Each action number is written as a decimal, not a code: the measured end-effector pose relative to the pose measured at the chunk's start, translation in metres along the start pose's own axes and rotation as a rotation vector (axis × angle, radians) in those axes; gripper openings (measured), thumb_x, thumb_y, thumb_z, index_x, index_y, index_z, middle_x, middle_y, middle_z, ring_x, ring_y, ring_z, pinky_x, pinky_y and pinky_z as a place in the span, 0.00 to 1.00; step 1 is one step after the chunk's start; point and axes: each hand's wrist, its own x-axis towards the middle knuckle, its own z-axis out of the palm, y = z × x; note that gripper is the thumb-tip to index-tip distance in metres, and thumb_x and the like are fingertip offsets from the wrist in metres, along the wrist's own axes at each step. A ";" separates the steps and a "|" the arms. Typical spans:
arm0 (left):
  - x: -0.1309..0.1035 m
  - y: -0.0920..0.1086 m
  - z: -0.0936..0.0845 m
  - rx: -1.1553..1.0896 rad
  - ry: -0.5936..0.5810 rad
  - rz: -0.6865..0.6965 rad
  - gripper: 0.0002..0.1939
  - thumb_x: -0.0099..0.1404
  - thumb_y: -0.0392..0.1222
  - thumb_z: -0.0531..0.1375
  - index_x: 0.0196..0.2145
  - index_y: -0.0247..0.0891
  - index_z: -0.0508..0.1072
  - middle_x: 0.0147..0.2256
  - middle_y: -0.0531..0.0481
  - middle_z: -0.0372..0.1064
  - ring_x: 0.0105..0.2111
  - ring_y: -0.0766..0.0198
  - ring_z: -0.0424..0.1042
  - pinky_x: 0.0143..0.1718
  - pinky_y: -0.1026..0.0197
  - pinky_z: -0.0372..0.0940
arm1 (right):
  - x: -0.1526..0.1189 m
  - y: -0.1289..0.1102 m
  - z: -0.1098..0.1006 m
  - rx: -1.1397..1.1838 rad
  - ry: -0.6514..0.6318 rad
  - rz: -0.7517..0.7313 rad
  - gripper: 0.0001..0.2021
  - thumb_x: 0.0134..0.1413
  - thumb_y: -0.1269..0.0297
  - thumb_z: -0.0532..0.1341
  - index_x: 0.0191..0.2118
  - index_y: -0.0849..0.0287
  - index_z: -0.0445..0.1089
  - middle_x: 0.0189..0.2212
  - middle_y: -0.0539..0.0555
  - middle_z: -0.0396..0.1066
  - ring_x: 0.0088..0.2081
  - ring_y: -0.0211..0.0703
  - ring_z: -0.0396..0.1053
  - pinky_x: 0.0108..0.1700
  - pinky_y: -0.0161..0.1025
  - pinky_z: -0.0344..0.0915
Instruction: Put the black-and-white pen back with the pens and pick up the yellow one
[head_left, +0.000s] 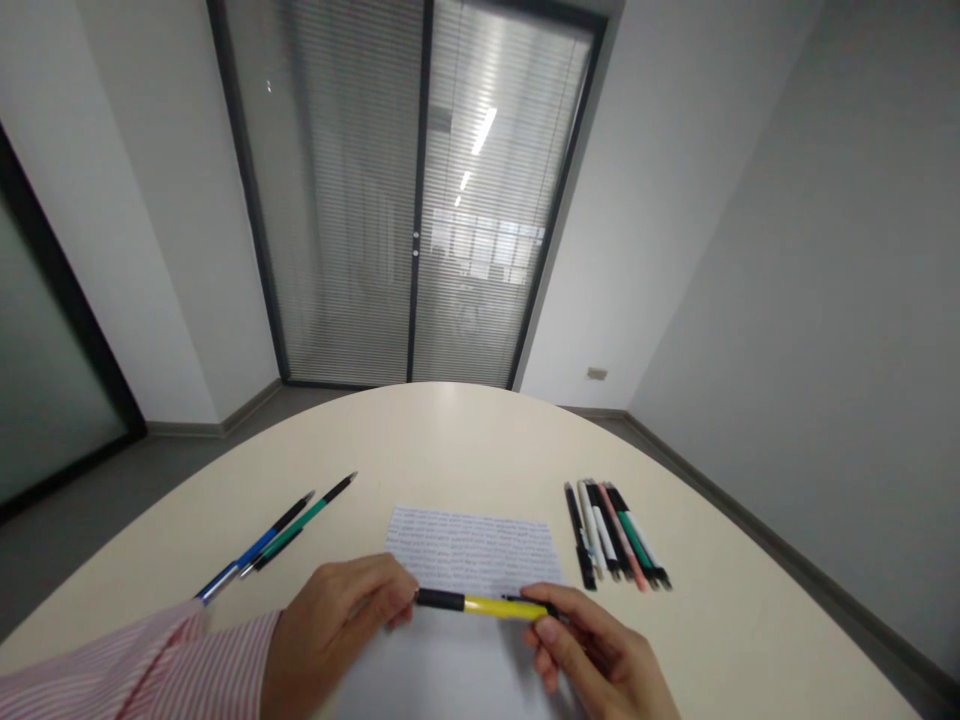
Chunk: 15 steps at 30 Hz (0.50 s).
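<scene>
So down at the bottom centre of the frame we've got a yellow pen with black ends held level between both hands, just above a sheet of paper. Our left hand pinches the black end on the left side with fingertips pressed together, and the right hand pinches the other end. The right hand's lower part is cut off by the bottom edge, and the pen tip there is tucked behind the fingers, so we can't make it out. The paper is covered in tiny writing, too small to read, and its near part is hidden under the hands. The striped pink sleeve runs off the lower left corner. The desk is smooth, cream and rounded. Two slim pens, blue and green, lie at lower left; a tidy row of pens sits at lower right.
</scene>
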 end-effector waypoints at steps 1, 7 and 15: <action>0.000 -0.001 0.001 -0.008 0.049 0.012 0.11 0.65 0.45 0.54 0.34 0.42 0.76 0.30 0.52 0.76 0.31 0.62 0.74 0.35 0.66 0.65 | 0.001 -0.001 0.000 0.009 0.008 0.001 0.20 0.41 0.45 0.70 0.35 0.56 0.80 0.21 0.52 0.75 0.21 0.38 0.68 0.27 0.36 0.66; -0.001 -0.009 0.003 0.006 0.166 0.087 0.04 0.61 0.37 0.60 0.31 0.44 0.75 0.29 0.56 0.75 0.31 0.64 0.74 0.35 0.68 0.63 | 0.004 -0.001 -0.001 0.024 0.015 0.021 0.20 0.41 0.46 0.71 0.35 0.56 0.79 0.21 0.50 0.75 0.21 0.35 0.67 0.27 0.32 0.65; 0.002 -0.001 0.000 -0.012 0.009 0.039 0.13 0.66 0.44 0.54 0.28 0.41 0.75 0.26 0.54 0.74 0.27 0.65 0.73 0.31 0.67 0.62 | 0.002 -0.005 0.001 0.032 0.016 0.017 0.20 0.40 0.46 0.71 0.35 0.56 0.79 0.21 0.50 0.75 0.21 0.35 0.67 0.26 0.32 0.65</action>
